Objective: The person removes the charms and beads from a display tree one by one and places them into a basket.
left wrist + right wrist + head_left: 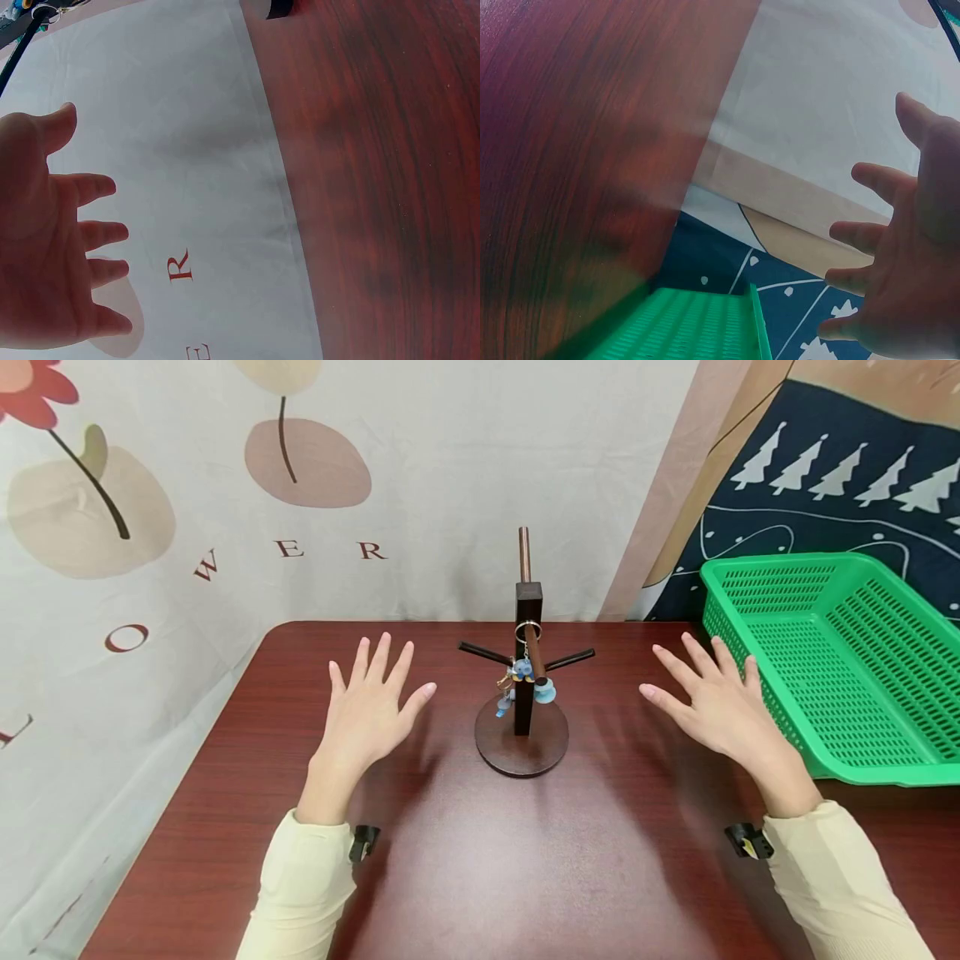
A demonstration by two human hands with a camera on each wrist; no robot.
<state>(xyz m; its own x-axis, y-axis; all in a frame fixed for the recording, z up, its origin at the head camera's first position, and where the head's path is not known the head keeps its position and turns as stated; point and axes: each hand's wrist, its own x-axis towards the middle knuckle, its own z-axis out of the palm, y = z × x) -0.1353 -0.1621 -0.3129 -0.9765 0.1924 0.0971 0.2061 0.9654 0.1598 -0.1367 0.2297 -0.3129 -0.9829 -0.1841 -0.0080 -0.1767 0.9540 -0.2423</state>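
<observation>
A dark wooden stand point(528, 610) with a round base point(522, 752) and several pegs stands upright between my hands. A keychain with a metal ring point(528, 632) and a blue charm point(522, 670) hangs on its front peg. More small charms, among them a light blue one point(545, 692), dangle beside the post; which pegs hold them is hard to tell. My left hand point(366, 714) hovers to the left of the stand, fingers spread, holding nothing. To the right, my right hand point(716, 706) is likewise spread with nothing in it, near the green basket's side.
A green plastic basket point(821, 770) with slotted walls sits at the right of the reddish-brown table point(480, 877). Behind the table hang a pale cloth point(450, 468) with printed flowers and letters and a dark blue one point(795, 527) with white trees.
</observation>
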